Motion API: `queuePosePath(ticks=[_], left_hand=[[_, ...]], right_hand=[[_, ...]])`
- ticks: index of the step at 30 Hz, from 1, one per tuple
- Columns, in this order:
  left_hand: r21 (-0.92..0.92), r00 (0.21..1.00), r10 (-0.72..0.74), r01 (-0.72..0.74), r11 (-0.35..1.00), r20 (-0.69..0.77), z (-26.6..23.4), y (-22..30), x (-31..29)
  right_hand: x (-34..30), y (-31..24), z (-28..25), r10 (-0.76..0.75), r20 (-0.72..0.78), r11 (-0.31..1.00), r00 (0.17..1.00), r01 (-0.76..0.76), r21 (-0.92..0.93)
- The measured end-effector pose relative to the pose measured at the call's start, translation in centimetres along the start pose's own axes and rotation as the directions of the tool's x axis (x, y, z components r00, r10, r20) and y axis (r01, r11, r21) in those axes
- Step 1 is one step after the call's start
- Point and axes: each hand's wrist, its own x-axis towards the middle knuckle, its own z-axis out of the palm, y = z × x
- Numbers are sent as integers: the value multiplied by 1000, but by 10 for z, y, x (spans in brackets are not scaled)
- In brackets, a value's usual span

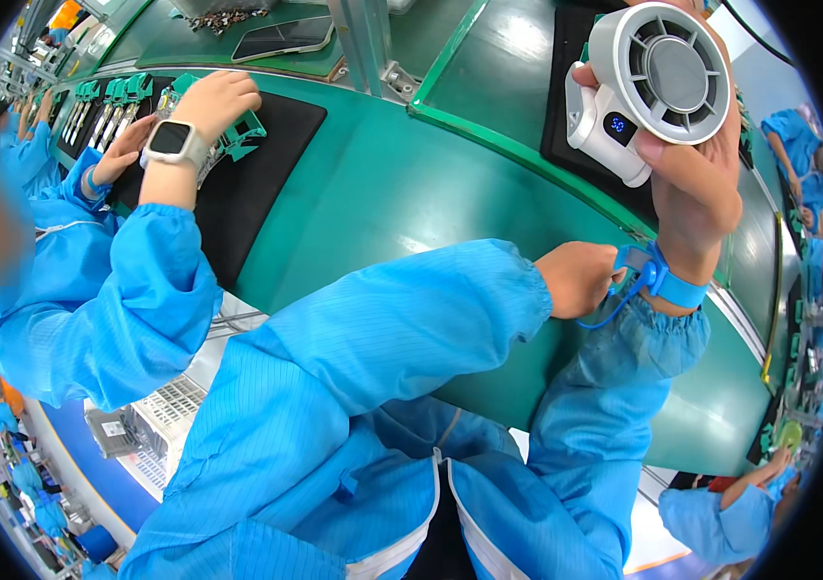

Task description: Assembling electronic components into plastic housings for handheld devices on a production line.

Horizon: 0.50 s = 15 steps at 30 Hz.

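Note:
A white handheld fan with a grey round grille and a small lit display is gripped in my right hand, raised at the upper right. Around my right wrist runs a blue wrist strap with a thin blue cord looping below it. My left hand reaches across to this wrist, its fingers curled closed at the strap's near end. The fingertips are partly hidden, but they appear to pinch the strap.
Green work surface spans the middle, with a raised green-edged ledge and a metal post. A tablet-like device lies at the back. At left, a co-worker's hands handle green-and-metal parts over a black mat.

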Motion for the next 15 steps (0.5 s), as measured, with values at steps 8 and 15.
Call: queuePosePath(ticks=[8,15], left_hand=[[15,1000,1,-1,1000,-14,6,-2,-1],[35,996,72,-71,997,-47,2,8,2]], right_hand=[[-6,-5,8,-31,-52,1000,998,31,4],[-3,-8,6,-36,-4,999,999,36,12]])
